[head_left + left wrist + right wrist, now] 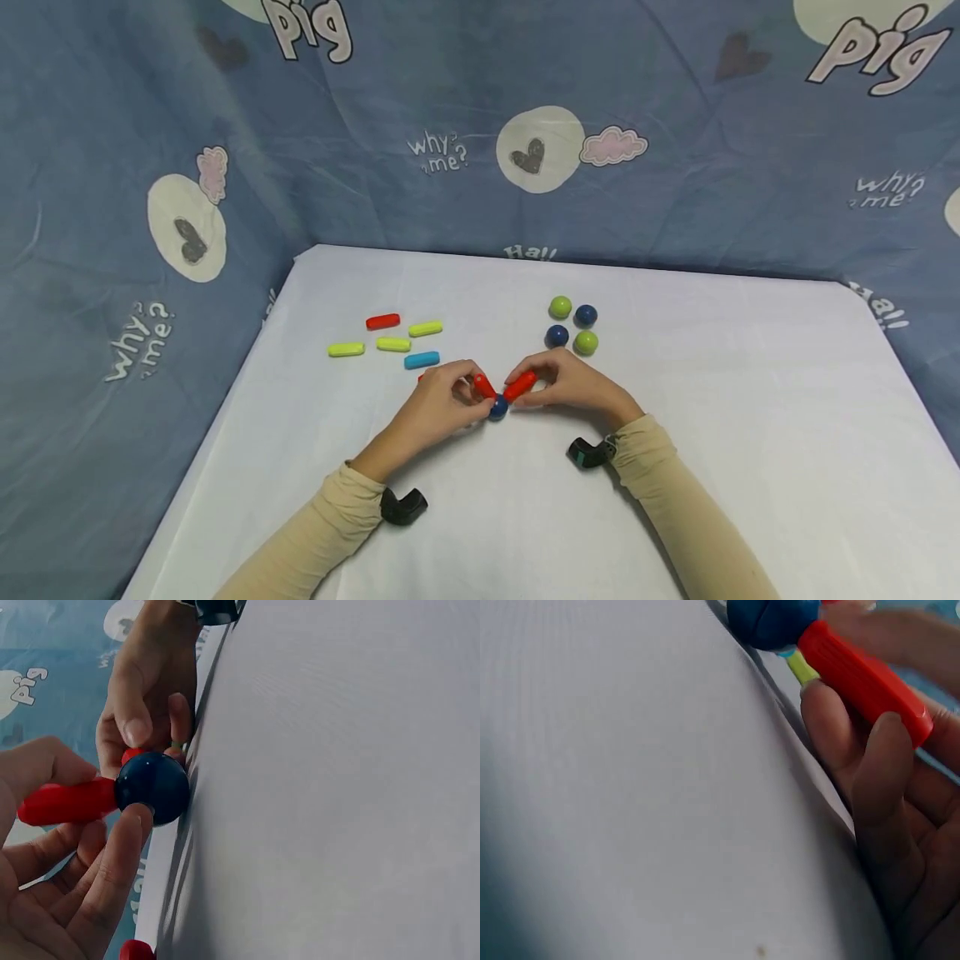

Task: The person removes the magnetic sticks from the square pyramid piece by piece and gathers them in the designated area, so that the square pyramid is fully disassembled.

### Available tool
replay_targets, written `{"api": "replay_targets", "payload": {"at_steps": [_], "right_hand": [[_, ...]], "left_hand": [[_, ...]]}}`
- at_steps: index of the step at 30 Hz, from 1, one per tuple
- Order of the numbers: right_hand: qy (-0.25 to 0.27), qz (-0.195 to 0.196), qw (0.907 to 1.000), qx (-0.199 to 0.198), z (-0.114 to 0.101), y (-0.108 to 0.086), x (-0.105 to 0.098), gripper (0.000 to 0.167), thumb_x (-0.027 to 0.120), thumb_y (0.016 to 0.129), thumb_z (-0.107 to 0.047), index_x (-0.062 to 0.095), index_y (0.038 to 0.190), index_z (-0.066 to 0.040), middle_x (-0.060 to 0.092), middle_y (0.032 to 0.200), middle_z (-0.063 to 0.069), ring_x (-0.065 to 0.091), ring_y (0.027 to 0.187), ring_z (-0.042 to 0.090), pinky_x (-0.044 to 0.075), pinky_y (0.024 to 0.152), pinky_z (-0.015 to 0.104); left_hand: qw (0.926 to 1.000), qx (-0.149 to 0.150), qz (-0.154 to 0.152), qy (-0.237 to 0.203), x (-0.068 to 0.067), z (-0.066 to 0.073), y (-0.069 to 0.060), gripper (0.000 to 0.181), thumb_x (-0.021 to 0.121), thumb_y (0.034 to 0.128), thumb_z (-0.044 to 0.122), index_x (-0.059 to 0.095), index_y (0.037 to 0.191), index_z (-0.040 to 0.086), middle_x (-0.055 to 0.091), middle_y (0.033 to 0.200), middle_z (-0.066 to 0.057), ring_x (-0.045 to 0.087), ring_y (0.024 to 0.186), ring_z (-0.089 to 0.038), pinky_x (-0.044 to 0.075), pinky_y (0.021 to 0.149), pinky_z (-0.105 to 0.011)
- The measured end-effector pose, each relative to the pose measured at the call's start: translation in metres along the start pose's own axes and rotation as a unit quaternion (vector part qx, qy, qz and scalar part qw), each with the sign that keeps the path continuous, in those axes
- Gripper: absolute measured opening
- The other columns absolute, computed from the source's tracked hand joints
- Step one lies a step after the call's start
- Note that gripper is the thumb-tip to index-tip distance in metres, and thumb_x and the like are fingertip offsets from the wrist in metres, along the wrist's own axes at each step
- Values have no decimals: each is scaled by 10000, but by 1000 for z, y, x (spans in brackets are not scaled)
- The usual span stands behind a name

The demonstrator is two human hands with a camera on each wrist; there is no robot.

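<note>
Two red sticks and a dark blue ball [498, 407] meet in a V shape between the hands, low over the white table. My left hand [442, 400] pinches the ball, its fingers also around the left red stick [67, 802]. On the other side my right hand [566, 383] grips the right red stick [866, 682] between thumb and fingers. That stick's end meets the ball [772, 619] in the right wrist view. How deep each stick sits in the ball is hidden.
Left of centre lie yellow-green sticks [393, 343], a red stick [382, 322] and a blue stick [422, 360]. Another red stick [137, 950] is partly hidden by the left hand. Behind the right hand are green balls [560, 307] and blue balls [557, 336]. Printed cloth [450, 208] surrounds the table.
</note>
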State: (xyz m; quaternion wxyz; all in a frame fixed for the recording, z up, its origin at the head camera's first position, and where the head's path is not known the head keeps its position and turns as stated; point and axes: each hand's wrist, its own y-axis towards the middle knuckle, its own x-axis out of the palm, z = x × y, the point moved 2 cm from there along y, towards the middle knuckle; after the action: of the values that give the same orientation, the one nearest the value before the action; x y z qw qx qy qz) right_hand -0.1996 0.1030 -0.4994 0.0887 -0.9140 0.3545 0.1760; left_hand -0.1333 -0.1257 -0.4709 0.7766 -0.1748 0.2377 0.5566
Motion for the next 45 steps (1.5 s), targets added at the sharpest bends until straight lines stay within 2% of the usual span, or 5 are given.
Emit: {"api": "replay_targets", "payload": {"at_steps": [7, 18, 27, 38, 45], "right_hand": [[155, 34, 9999, -63, -1, 2, 5, 240, 875, 825, -136, 770, 1040, -135, 763, 1009, 42, 619, 917, 145, 516, 775, 242], [731, 81, 9973, 47, -2, 3, 8, 428, 826, 861, -85, 663, 1254, -45, 776, 976, 112, 725, 802, 136, 568, 580, 289], [251, 226, 9994, 73, -1, 3, 8, 257, 847, 853, -120, 718, 1069, -73, 794, 1033, 72, 759, 959, 131, 580, 840, 244], [451, 467, 9973, 329, 0, 1, 6, 247, 840, 860, -123, 719, 1060, -42, 775, 1021, 115, 746, 898, 141, 625, 694, 327], [569, 723, 9945, 491, 1, -2, 2, 274, 853, 836, -99, 701, 1053, -33, 746, 965, 97, 720, 881, 144, 629, 719, 329]], "left_hand": [[9994, -230, -59, -241, 2, -1, -1, 156, 810, 890, 162, 689, 985, 178, 787, 860, 13, 732, 738, -57, 554, 649, -246], [9979, -18, 316, -572, 3, -2, 0, 180, 830, 858, 101, 699, 975, 137, 772, 1074, -76, 786, 893, -160, 597, 741, -236], [9987, 136, 476, 79, -2, 0, 0, 226, 854, 859, 192, 753, 1050, 123, 772, 1041, -4, 718, 861, -128, 600, 789, -271], [9951, 356, 535, 749, -14, 3, -1, 176, 891, 820, 234, 832, 974, 171, 746, 856, 55, 571, 725, -114, 478, 639, -227], [9933, -143, 565, 999, -36, -1, -2, 209, 895, 809, 184, 823, 1004, 158, 774, 980, 4, 637, 919, -172, 528, 787, -322]]}}
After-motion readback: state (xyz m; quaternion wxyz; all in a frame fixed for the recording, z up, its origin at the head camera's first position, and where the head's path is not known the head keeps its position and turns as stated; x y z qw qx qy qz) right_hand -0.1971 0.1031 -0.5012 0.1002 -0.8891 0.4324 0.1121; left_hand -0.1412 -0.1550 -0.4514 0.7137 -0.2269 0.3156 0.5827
